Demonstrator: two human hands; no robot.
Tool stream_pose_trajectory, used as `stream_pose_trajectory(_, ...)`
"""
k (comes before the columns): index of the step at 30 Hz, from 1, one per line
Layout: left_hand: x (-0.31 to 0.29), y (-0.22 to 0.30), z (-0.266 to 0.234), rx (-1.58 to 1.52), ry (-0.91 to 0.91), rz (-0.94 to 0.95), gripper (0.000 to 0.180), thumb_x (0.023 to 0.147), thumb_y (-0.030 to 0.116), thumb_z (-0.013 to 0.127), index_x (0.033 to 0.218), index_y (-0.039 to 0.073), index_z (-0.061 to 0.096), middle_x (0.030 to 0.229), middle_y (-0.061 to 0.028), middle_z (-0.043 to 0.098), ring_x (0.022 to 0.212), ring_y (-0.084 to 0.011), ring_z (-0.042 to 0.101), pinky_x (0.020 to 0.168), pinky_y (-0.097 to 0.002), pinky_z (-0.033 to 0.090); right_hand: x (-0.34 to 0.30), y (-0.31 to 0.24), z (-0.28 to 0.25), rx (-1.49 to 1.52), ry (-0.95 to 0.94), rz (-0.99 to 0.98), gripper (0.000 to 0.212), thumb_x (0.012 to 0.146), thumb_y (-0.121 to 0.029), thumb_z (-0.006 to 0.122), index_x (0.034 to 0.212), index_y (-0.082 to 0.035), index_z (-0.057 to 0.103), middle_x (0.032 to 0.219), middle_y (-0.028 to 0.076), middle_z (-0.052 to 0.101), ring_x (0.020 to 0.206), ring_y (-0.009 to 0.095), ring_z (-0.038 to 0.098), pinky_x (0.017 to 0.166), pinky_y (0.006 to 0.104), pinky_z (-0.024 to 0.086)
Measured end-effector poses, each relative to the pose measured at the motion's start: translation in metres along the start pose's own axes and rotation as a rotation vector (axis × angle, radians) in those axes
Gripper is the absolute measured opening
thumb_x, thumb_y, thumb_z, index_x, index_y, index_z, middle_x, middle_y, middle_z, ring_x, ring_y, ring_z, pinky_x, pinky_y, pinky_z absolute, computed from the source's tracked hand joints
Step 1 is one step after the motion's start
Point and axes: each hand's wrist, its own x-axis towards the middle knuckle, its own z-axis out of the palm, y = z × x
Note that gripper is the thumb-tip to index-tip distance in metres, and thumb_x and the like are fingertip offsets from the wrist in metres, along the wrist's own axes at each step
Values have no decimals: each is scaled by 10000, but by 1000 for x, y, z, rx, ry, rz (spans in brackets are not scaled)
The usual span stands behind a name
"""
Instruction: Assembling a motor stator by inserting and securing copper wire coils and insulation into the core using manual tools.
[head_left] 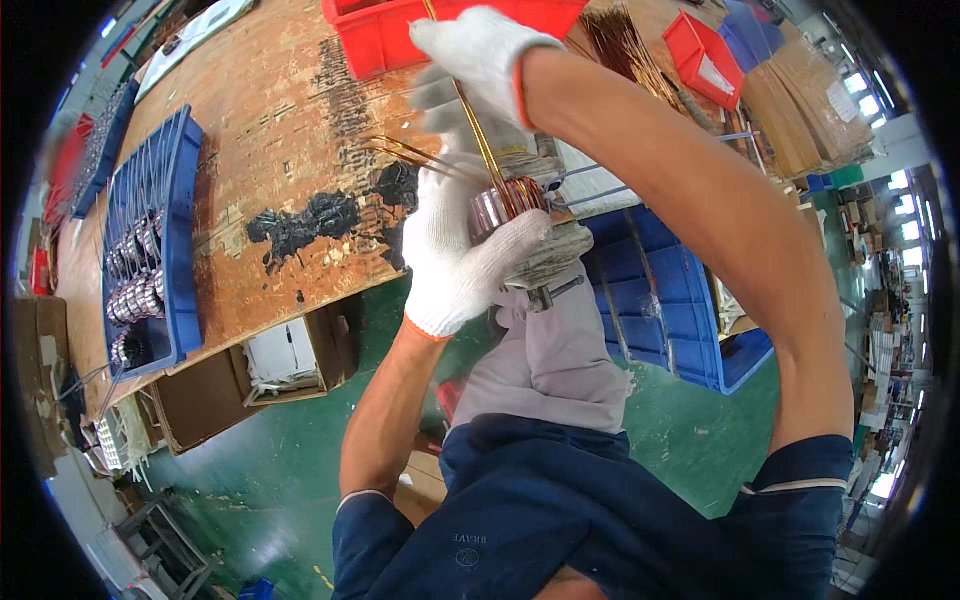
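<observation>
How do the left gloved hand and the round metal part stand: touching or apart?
Touching: the head view shows the left gloved hand cupped around the round metal part, thumb against its near side.

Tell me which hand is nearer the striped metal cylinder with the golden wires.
Left. The left hand is right at the striped metal cylinder, thumb along its near side. The right hand is farther off, beyond it along the golden wires.
</observation>
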Motion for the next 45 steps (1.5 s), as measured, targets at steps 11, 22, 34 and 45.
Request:
stream_pose_trajectory(11,-6,6,14,-327,242,57,800,755,121,917,1411,-27,484,1258,-149,642,1073,-191,669,976,-368,539,25,-34,68,-132,-573,-253,232,884,-144,743,1098,-133,830,1040,70,816,914,257,799,621,455,617)
stream_pose_trajectory(22,-4,18,-2,-99,75,-43,687,828,73,790,1453,-14,519,1184,-87,662,1081,-164,647,980,-326,533,-59,104,-59,925,-289,14,472,1047,-409,509,1084,-1,742,1033,182,692,938,335,692,838,474,575)
stream_pose_trajectory(34,4,11,-3,89,16,46,660,911,235,753,1464,-47,530,1336,-139,648,1215,-210,620,1088,-368,477,-260,59,16,465,256,451,209,1010,-224,644,1082,-36,699,964,201,733,819,367,720,716,486,566)
stream_pose_trajectory(45,18,-21,-7,485,-49,455,505,1104,264,452,1499,-45,505,1385,-163,634,1237,-259,649,1060,-391,531,-191,92,94,587,54,598,444,1010,-300,534,1337,-14,623,1206,293,693,1162,447,664,1003,490,521)
